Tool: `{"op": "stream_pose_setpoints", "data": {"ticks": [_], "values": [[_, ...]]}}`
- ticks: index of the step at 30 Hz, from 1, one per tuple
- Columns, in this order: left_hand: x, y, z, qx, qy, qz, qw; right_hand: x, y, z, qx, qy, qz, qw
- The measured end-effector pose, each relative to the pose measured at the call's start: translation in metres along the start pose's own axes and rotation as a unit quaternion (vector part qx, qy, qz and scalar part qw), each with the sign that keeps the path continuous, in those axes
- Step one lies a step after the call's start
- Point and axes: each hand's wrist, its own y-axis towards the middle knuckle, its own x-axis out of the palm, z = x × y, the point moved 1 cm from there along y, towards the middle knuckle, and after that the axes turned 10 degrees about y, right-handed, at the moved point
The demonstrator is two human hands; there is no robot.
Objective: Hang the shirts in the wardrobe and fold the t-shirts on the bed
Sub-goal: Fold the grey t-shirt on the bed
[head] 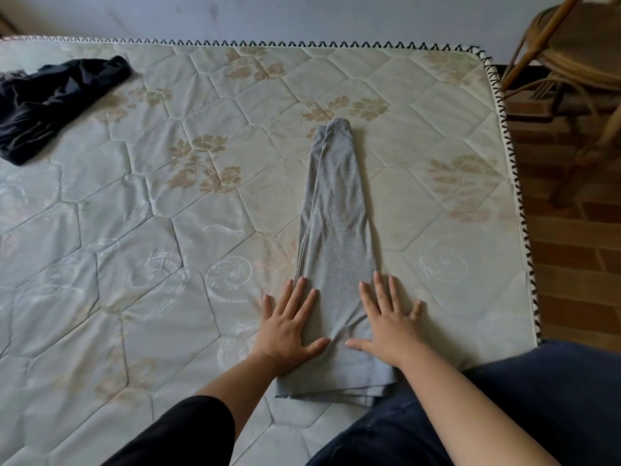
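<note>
Grey t-shirt (336, 213): folded into long narrow strip, flat on bed (134, 230), right of centre.
Left hand (289, 327): flat, fingers straight and spread, pressing strip's left edge.
Right hand (386, 326): flat, fingers spread, pressing strip's right edge.
Black garment (50, 102): crumpled, far left, well apart.
Rattan chair (571, 62): beyond bed's right side.
</note>
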Motion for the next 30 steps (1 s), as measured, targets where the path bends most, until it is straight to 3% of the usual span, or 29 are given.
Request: {"op": "stream_pose_setpoints", "data": {"ticks": [10, 15, 19, 23, 26, 27, 30], "values": [[0.004, -0.039, 0.005, -0.018, 0.046, -0.039, 0.998, 0.007, -0.036, -0.006, 0.039, -0.033, -0.087, 0.995], [0.001, -0.051, 0.020, -0.069, -0.031, -0.046, 0.996, 0.008, -0.045, -0.007, 0.036, -0.029, -0.082, 0.996], [-0.003, -0.066, 0.033, -0.121, -0.125, 0.019, 0.984, 0.000, -0.047, -0.002, -0.007, 0.121, 0.020, 0.992], [-0.014, -0.066, 0.034, -0.211, -0.286, 0.062, 0.933, 0.000, -0.045, 0.003, 0.019, 0.325, 0.135, 0.936], [-0.024, -0.059, 0.027, -0.317, -0.417, 0.001, 0.852, -0.001, -0.046, 0.004, 0.086, 0.410, 0.111, 0.901], [-0.026, -0.056, 0.024, -0.328, -0.420, -0.026, 0.846, 0.000, -0.046, 0.005, 0.103, 0.423, 0.085, 0.896], [-0.032, -0.053, 0.018, -0.296, -0.369, -0.099, 0.875, 0.005, -0.045, 0.003, 0.127, 0.434, -0.002, 0.892]]}}
